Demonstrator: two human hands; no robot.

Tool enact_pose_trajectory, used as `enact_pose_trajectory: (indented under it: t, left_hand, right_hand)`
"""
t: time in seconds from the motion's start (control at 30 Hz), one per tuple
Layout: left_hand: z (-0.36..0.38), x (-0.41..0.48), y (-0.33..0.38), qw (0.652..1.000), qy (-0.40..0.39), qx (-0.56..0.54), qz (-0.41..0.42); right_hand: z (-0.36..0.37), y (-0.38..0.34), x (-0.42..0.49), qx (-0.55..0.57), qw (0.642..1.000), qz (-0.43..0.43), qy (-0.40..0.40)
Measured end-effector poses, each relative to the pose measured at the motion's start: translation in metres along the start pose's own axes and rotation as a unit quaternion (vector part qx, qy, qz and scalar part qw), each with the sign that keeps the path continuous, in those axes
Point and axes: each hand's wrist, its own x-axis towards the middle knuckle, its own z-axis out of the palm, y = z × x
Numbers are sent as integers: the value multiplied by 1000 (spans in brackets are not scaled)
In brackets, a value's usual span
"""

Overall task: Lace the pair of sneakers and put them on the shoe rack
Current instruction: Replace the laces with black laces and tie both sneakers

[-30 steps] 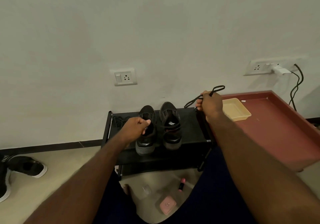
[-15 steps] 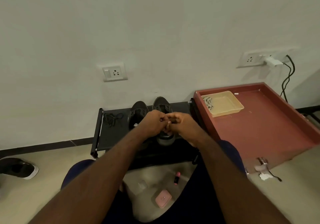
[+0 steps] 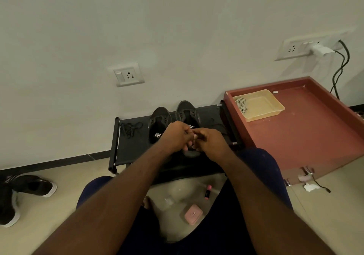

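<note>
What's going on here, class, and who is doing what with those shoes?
A person faces a low black shoe rack set against the wall. Two dark sneakers stand side by side on it. The left hand and right hand meet with curled fingers over the right sneaker, apparently working on its lacing, though what they pinch is hidden. The left sneaker is untouched, and a loose black lace lies bunched on the rack's left end.

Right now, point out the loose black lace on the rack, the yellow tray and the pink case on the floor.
loose black lace [image 3: 131, 128], head view, middle of the tangled bundle.
yellow tray [image 3: 263, 108], head view, bare floor of the tray.
pink case [image 3: 193, 214], head view, centre of its lid.
</note>
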Motion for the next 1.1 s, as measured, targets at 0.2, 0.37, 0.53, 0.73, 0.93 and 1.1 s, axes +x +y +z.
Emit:
enact_pose_trajectory:
  t: [0.2, 0.37, 0.53, 0.73, 0.93, 1.1]
  left_hand:
    - [9, 19, -17, 998, 45, 42, -36]
    - [22, 49, -24, 987, -1, 122, -100]
    - [21, 74, -19, 978, -29, 162, -126]
    - [4, 96, 39, 998, 41, -45, -2]
    - [-2, 97, 30, 986, 150, -68, 5]
    - [39, 66, -44, 960, -115, 249, -59]
  right_hand:
    - [-19, 21, 3, 131, 959, 142, 206]
    - [-19, 32, 4, 171, 946, 185, 202]
    - [-14, 35, 9, 139, 956, 192, 173]
    - [-19, 36, 26, 175, 933, 199, 245]
    - [-16, 38, 31, 186, 928, 218, 239]
    - [-12, 32, 28, 225, 926, 216, 211]
